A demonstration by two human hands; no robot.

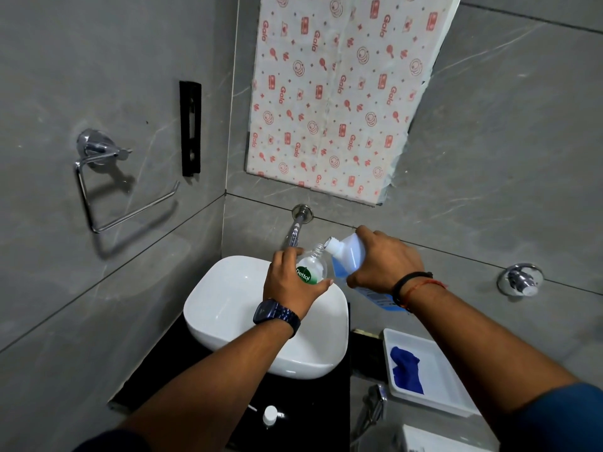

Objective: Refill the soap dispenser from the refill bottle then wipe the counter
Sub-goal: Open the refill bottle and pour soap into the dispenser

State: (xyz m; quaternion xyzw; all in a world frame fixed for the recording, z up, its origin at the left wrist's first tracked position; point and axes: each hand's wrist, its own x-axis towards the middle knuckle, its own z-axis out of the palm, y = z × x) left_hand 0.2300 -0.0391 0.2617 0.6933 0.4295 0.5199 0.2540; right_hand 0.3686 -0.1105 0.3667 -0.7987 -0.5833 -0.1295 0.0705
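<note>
A clear Dettol soap dispenser bottle (311,267), pump removed and neck open, leans right. An uncapped translucent refill bottle (347,256) of blue liquid tilts, mouth just beside that neck. The white pump head (270,415) lies on the black counter (313,402). A crumpled blue cloth (406,370) lies well right.

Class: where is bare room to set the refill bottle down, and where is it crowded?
Free: black counter left of the basin; tray floor right of the blue cloth. Crowded: over the basin, where left hand and right hand hold the dispenser and refill bottle.
</note>
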